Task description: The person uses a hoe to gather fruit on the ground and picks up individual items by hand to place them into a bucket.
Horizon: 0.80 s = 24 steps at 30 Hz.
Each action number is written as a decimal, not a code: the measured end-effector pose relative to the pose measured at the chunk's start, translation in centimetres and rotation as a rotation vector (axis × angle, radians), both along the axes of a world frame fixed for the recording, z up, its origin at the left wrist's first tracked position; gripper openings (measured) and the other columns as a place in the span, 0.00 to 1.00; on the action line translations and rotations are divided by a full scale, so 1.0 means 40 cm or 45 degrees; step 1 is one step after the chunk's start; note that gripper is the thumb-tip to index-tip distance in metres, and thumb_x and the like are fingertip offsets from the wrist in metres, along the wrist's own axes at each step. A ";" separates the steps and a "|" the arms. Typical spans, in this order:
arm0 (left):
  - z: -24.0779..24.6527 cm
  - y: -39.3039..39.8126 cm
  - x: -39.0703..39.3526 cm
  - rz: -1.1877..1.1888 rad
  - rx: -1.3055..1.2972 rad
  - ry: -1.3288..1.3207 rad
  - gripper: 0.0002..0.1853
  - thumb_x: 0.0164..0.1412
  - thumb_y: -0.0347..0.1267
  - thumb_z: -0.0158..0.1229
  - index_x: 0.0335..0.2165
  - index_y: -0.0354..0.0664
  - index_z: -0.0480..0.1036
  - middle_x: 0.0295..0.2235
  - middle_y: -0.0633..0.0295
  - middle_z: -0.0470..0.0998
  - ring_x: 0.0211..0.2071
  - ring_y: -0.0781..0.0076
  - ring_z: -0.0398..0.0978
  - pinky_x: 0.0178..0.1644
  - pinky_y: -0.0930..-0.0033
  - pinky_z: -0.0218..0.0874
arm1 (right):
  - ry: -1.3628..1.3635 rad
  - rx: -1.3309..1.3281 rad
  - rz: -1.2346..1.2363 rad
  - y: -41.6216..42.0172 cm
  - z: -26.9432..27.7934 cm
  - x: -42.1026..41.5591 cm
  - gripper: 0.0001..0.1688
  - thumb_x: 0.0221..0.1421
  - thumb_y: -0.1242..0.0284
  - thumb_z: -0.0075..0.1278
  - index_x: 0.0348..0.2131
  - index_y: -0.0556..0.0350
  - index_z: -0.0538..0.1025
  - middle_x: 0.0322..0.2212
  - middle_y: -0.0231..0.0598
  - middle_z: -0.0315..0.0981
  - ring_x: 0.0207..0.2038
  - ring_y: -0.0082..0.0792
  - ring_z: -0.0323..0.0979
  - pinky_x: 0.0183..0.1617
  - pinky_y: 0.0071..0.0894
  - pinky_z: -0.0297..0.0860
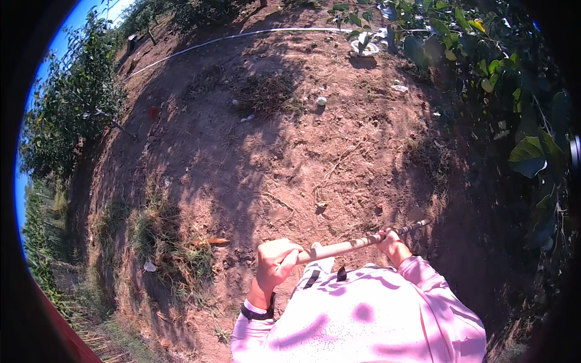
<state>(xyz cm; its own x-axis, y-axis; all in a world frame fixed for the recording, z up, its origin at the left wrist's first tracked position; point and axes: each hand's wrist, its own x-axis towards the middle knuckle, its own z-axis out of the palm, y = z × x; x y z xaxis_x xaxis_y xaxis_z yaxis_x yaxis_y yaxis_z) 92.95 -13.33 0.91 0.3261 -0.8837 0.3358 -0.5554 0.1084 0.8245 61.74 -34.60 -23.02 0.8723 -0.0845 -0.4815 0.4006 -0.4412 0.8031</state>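
Note:
My left hand (pixel 276 262) is closed around the near end of a long wooden tool handle (pixel 347 246), in front of my waist. Farther along the same handle, to the right, my right hand (pixel 391 245) grips it. The handle slants up to the right, over bare soil. At its far end a dull flat blade (pixel 416 214), perhaps of a hoe, lies in shade by the dry grass and is hard to make out. A dark band circles my left wrist, over a light pink sleeve.
Leafy tree branches (pixel 494 68) hang close on the right. Weed clumps (pixel 172 245) lie left, with a pulled heap (pixel 268 93) ahead. A white hose or pipe (pixel 227 37) crosses the ground beyond, near a white bowl-like object (pixel 364 48). A pale round fruit (pixel 321 101) lies on the soil.

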 end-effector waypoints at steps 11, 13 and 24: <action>0.067 -0.014 0.075 -0.162 -0.164 -0.668 0.07 0.44 0.33 0.57 0.22 0.40 0.70 0.13 0.65 0.61 0.13 0.69 0.62 0.17 0.68 0.53 | 1.168 -1.652 1.720 -0.046 -0.064 0.479 0.07 0.57 0.69 0.41 0.30 0.52 0.62 0.15 0.32 0.58 0.17 0.30 0.61 0.18 0.32 0.62; 0.051 -0.043 0.088 -0.190 -0.126 -0.664 0.07 0.46 0.33 0.56 0.21 0.40 0.70 0.13 0.65 0.61 0.14 0.68 0.63 0.18 0.67 0.54 | 1.145 -1.716 1.833 -0.028 -0.070 0.532 0.06 0.54 0.74 0.40 0.24 0.51 0.61 0.11 0.31 0.57 0.12 0.32 0.57 0.16 0.33 0.61; -0.007 -0.087 0.329 0.294 0.168 -0.714 0.10 0.42 0.29 0.56 0.13 0.44 0.63 0.10 0.63 0.60 0.11 0.65 0.62 0.17 0.65 0.52 | 1.054 -1.670 2.386 -0.146 -0.173 0.779 0.08 0.52 0.76 0.38 0.21 0.53 0.63 0.13 0.31 0.59 0.15 0.32 0.61 0.20 0.35 0.63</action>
